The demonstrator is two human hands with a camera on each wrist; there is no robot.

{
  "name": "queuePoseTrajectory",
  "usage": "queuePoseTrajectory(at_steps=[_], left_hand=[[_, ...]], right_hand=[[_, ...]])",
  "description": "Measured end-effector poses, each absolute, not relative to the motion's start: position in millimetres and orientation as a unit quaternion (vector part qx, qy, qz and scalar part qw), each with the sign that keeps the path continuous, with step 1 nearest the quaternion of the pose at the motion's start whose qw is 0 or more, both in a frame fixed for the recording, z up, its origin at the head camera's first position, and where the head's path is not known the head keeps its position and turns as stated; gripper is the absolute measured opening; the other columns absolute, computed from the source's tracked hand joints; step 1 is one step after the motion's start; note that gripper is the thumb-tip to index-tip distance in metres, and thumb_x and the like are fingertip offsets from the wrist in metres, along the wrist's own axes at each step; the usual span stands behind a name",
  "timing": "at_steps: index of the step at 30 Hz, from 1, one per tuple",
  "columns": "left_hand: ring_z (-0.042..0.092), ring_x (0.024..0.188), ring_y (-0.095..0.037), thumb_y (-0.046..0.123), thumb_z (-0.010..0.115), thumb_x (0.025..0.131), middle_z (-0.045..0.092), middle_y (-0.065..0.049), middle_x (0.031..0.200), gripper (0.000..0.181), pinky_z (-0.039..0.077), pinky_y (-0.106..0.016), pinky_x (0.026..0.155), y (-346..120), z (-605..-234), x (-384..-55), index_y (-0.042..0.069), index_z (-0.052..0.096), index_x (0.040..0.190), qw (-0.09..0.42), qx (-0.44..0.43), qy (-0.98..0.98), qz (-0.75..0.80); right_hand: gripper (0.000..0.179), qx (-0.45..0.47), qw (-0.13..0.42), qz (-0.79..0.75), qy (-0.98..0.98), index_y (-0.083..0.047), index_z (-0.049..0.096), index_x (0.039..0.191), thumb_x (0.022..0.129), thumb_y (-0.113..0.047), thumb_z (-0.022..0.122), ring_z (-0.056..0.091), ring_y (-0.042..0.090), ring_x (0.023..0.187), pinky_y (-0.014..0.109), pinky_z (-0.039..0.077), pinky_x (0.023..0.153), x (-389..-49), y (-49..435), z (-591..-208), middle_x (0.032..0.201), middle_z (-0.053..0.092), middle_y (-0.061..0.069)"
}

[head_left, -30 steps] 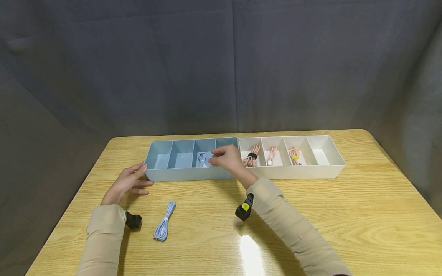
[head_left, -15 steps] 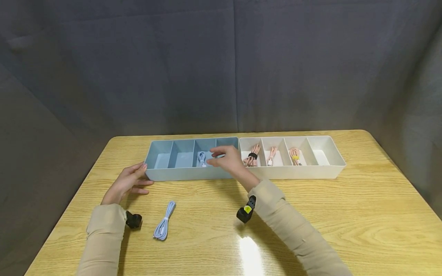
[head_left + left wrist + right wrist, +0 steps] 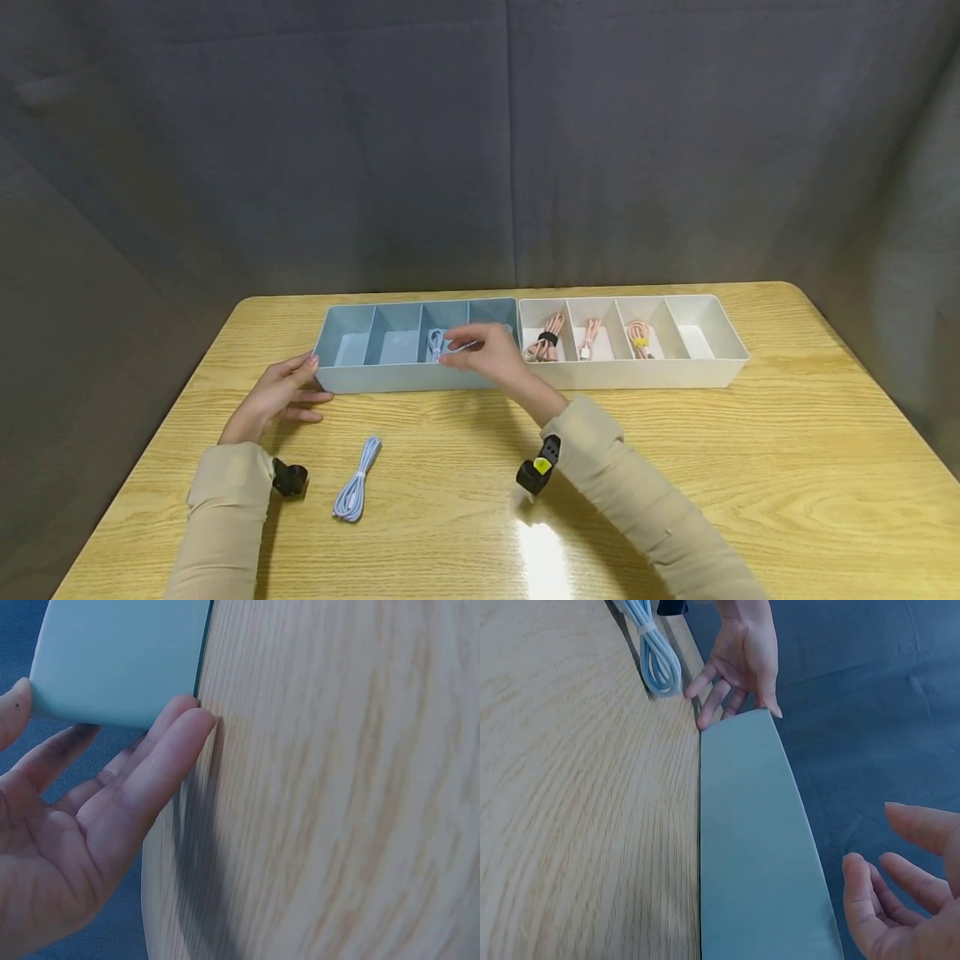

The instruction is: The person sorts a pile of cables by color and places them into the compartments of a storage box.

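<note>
A blue divided storage box (image 3: 405, 379) stands at the left of the table's back. My left hand (image 3: 281, 396) touches its left end, thumb at the rim and fingers extended; in the left wrist view those fingers (image 3: 161, 761) lie straight along the end wall. Over the third compartment from the left is my right hand (image 3: 487, 354), thumb and fingers bent but apart. In the right wrist view, nothing shows between its fingers (image 3: 859, 885). A small bundled light-blue cable (image 3: 434, 343) lies in that compartment, partly behind the fingertips.
A longer light-blue cable bundle (image 3: 356, 483) lies on the wooden table (image 3: 450, 517) in front of the box. Against the blue box's right end stands a white divided box (image 3: 637, 375). Pink cable bundles (image 3: 591, 337) lie in its first three compartments. A dark curtain (image 3: 480, 167) hangs behind.
My right hand has shifted slightly left and toward me over the blue box. The small cable lies slightly farther left in its compartment. My left hand has stayed put.
</note>
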State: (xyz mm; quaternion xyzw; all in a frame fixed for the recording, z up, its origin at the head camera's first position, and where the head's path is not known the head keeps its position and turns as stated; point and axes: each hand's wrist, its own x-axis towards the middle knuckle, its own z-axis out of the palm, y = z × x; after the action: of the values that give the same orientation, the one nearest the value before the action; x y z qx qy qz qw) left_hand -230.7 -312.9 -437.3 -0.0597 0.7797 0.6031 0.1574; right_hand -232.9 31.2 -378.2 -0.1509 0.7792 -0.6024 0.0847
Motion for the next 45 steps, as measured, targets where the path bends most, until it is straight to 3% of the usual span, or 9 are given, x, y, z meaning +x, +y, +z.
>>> queuePoseTrajectory(at_steps=[6, 11, 14, 19, 27, 32, 37, 45], left_hand=[[0.065, 0.085, -0.013, 0.064, 0.053, 0.079, 0.027, -0.029, 0.14, 0.096, 0.054, -0.043, 0.073, -307.9, -427.1, -223.8, 0.01, 0.012, 0.147, 0.165, -0.052, 0.775, 0.608], [0.065, 0.085, -0.014, 0.059, 0.051, 0.083, 0.027, -0.031, 0.14, 0.09, 0.055, -0.043, 0.072, -308.5, -428.0, -224.1, 0.009, 0.012, 0.147, 0.162, -0.046, 0.778, 0.605], [0.065, 0.088, -0.019, 0.054, 0.048, 0.088, 0.027, -0.031, 0.139, 0.084, 0.055, -0.044, 0.071, -309.6, -432.0, -226.2, 0.008, 0.011, 0.147, 0.155, -0.045, 0.786, 0.597], [0.065, 0.087, -0.016, 0.058, 0.048, 0.086, 0.03, -0.029, 0.139, 0.085, 0.055, -0.042, 0.072, -305.8, -426.6, -223.1, 0.01, 0.012, 0.147, 0.159, -0.058, 0.787, 0.594], [0.065, 0.086, -0.015, 0.056, 0.047, 0.087, 0.026, -0.032, 0.139, 0.086, 0.055, -0.043, 0.072, -304.6, -421.8, -220.3, 0.007, 0.009, 0.147, 0.164, -0.044, 0.783, 0.598], [0.065, 0.086, -0.016, 0.058, 0.049, 0.085, 0.031, -0.03, 0.138, 0.087, 0.054, -0.044, 0.072, -308.6, -429.5, -224.8, 0.01, 0.013, 0.147, 0.161, -0.05, 0.78, 0.603], [0.065, 0.087, -0.017, 0.057, 0.05, 0.085, 0.031, -0.029, 0.138, 0.086, 0.054, -0.044, 0.072, -312.3, -435.9, -230.3, 0.009, 0.013, 0.147, 0.158, -0.05, 0.783, 0.6], [0.065, 0.086, -0.016, 0.055, 0.049, 0.087, 0.031, -0.031, 0.137, 0.083, 0.055, -0.044, 0.071, -308.8, -429.8, -225.8, 0.008, 0.014, 0.147, 0.156, -0.045, 0.783, 0.6]], right_hand=[[0.033, -0.178, 0.105, -0.603, 0.771, 0.0, 0.066, 0.108, 0.077, -0.007, 0.073, 0.061, 0.015, 0.073, 0.034, 0.055, 0.064, -225.8, 27.6, -376.1, 0.091, 0.065, 0.01], [0.035, -0.197, 0.141, -0.597, 0.765, 0.003, 0.064, 0.111, 0.077, -0.006, 0.072, 0.06, 0.014, 0.07, 0.045, 0.054, 0.066, -222.2, 23.8, -377.3, 0.09, 0.064, 0.01], [0.037, -0.207, 0.165, -0.593, 0.76, 0.003, 0.062, 0.113, 0.078, -0.005, 0.071, 0.058, 0.012, 0.07, 0.05, 0.052, 0.069, -220.5, 21.8, -378.9, 0.095, 0.063, 0.015], [0.04, -0.224, 0.186, -0.589, 0.754, 0.004, 0.06, 0.116, 0.078, -0.005, 0.071, 0.057, 0.013, 0.071, 0.052, 0.051, 0.07, -217.3, 19.4, -380.3, 0.105, 0.06, 0.023], [0.041, -0.261, 0.202, -0.573, 0.75, 0.005, 0.06, 0.116, 0.078, -0.005, 0.071, 0.058, 0.012, 0.071, 0.05, 0.051, 0.067, -215.6, 8.1, -388.5, 0.106, 0.06, 0.023], [0.041, -0.268, 0.212, -0.569, 0.748, 0.005, 0.06, 0.115, 0.077, -0.004, 0.072, 0.06, 0.011, 0.072, 0.048, 0.052, 0.066, -215.6, -2.0, -396.2, 0.105, 0.06, 0.024], [0.041, -0.279, 0.221, -0.559, 0.749, 0.004, 0.061, 0.114, 0.075, -0.003, 0.073, 0.062, 0.018, 0.068, 0.044, 0.054, 0.063, -215.7, -12.6, -402.5, 0.104, 0.062, 0.021], [0.043, -0.315, 0.246, -0.503, 0.767, 0.0, 0.062, 0.116, 0.074, 0.001, 0.073, 0.056, 0.012, 0.056, 0.025, 0.051, 0.051, -214.2, -28.7, -413.4, 0.112, 0.061, 0.014]])
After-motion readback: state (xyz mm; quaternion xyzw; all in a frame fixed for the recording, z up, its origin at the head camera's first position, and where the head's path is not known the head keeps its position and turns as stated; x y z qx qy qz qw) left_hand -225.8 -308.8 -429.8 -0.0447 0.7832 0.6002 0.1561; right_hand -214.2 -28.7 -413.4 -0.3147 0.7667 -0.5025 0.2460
